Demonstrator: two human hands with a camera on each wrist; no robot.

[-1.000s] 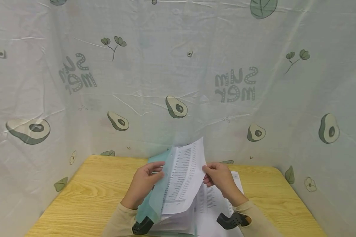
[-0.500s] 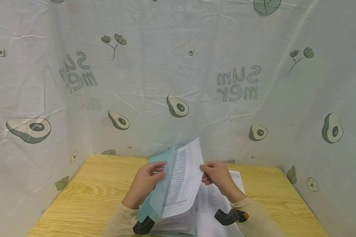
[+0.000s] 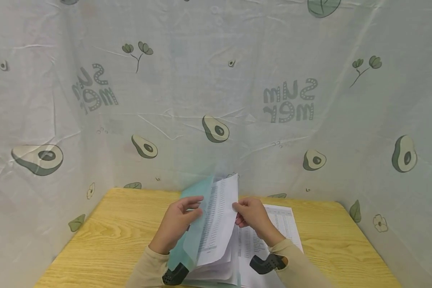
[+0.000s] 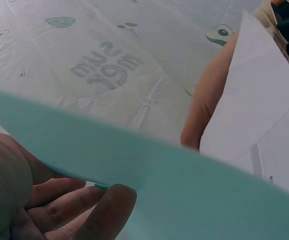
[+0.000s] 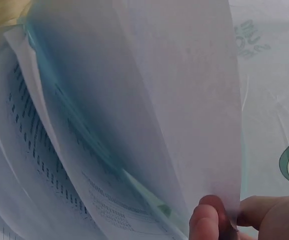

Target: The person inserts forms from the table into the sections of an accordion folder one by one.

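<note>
In the head view, my right hand [image 3: 255, 216], low and right of the frame's centre, pinches the right edge of a printed sheet [image 3: 221, 224] between thumb and fingers. The sheet stands tilted up in the lower middle, beside the raised cover of a teal folder [image 3: 194, 240]. My left hand [image 3: 178, 220], left of it, touches that cover with loosely bent fingers; I cannot tell whether I pinch it. Loose papers [image 3: 216, 272] lie low in the folder, and a list page [image 3: 281, 224] lies to the lower right, partly under my right forearm. A wood-grained table [image 3: 122, 228] spans the bottom, below an avocado-print curtain [image 3: 165, 96].

In the left wrist view, the folder's cover crosses the middle and lower right, my fingers against it at lower left; the sheet rises at right.

In the right wrist view, my thumb and fingers clasp the sheet's edge at lower right. Its pale surface fills the upper middle, with the printed papers fanned at left.
</note>
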